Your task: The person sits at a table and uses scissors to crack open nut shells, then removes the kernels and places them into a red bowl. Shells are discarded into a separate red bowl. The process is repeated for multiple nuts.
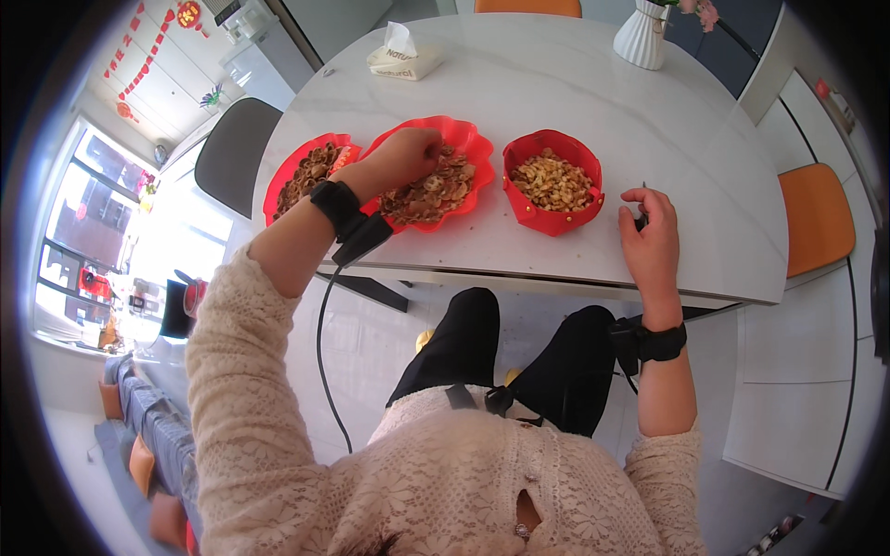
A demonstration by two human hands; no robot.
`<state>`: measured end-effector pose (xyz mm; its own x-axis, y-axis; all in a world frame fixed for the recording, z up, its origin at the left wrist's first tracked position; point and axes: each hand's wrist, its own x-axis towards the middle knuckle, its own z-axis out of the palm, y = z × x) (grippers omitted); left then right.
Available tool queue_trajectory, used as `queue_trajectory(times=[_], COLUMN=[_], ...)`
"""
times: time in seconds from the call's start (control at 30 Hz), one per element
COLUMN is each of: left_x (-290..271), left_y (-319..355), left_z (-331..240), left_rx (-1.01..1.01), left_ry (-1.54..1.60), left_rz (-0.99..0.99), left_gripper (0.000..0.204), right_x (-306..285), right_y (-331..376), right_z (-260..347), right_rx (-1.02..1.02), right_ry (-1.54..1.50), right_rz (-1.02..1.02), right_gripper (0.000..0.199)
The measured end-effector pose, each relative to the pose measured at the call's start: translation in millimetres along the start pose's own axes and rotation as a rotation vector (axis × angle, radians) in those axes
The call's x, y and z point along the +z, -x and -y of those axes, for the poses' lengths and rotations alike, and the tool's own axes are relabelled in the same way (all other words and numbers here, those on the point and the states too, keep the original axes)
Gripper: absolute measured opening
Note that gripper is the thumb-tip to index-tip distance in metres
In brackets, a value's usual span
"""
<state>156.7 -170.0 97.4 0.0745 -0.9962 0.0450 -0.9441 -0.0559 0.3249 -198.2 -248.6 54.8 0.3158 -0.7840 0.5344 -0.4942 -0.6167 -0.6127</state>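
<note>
Three red bowls stand in a row on the white round table (575, 83). My left hand (400, 154) reaches into the middle red bowl (468, 139), which holds brown shell pieces; its fingers are curled among them. The left red bowl (283, 181) holds whole brown nuts. The right red bowl (553, 221) holds pale shelled kernels. My right hand (649, 236) rests on the table right of that bowl, fingers closed around a small dark tool (642, 221). Both wrists wear black bands.
A tissue pack (402, 57) lies at the table's far left, a white ribbed vase (642, 35) at the far side. A grey chair (234, 148) stands left, an orange chair (816, 218) right. My dark-trousered legs sit under the table edge.
</note>
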Motion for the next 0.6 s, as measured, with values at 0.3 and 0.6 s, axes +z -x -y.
queue_trajectory(times=[0.3, 0.6], left_x=[-35, -12], left_y=[9, -13], left_z=[-78, -140], left_rx=[0.093, 0.403], left_ry=[0.548, 0.114], left_rz=[-0.032, 0.042], left_gripper=[0.007, 0.005], right_x=[-1, -1], right_y=[1, 0], right_z=[3, 1], right_rx=[0.031, 0.023], right_ry=[-0.007, -0.020], right_rz=[0.014, 0.016], right_gripper=[0.014, 0.014])
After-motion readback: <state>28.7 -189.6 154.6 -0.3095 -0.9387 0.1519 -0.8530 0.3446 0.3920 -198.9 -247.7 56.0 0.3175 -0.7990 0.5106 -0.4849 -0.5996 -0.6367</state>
